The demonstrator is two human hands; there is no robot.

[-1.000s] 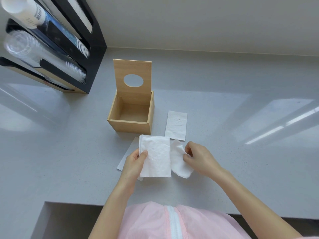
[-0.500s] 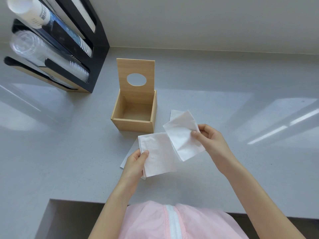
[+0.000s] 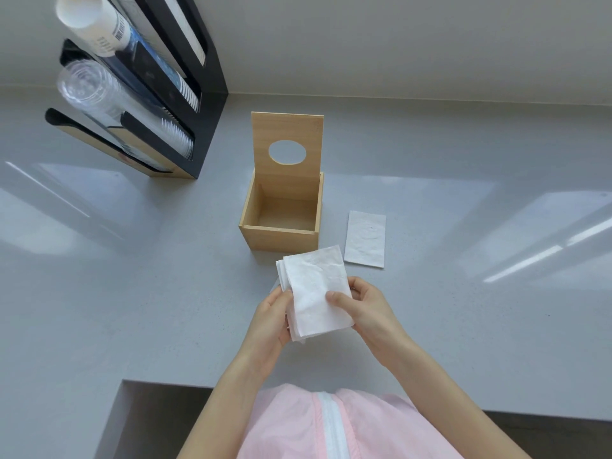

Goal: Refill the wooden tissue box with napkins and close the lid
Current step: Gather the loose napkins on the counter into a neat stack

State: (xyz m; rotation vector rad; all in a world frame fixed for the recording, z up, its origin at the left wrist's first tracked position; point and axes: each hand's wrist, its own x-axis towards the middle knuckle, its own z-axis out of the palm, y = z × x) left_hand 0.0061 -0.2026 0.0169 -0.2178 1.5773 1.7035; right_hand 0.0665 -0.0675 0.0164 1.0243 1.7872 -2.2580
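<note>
Both hands were up over the grey counter [image 3: 132,309], sharing one small stack of napkins [image 3: 314,289] just in front of the wooden box [image 3: 281,223].

Left hand [image 3: 270,321]: gripped the stack's left edge, thumb on top, fingers curled under. Fingertips hidden behind the paper.

Right hand [image 3: 364,309]: pinched the stack's right side, thumb pressed flat on the top sheet, other fingers wrapped behind it.

Stack: a few white sheets, edges not lined up, layers fanned out at the left and bottom. Its top corner sat close to the box's front wall; could not tell if it touched.

Box: open and empty inside, bare wood bottom visible. Lid [image 3: 287,144] stood upright at the back edge, oval hole in its middle.

One more folded napkin [image 3: 365,239] lay flat on the counter just right of the box, apart from the hands. A sliver of white paper showed on the counter under the left hand, mostly covered.

Black cup rack [image 3: 205,104] stood at far left against the wall, well apart from the box, holding stacks of clear cups [image 3: 99,97] and paper cups [image 3: 96,24] lying on their sides.

Pink garment with a white zipper strip [image 3: 331,425] showed at the bottom edge.
</note>
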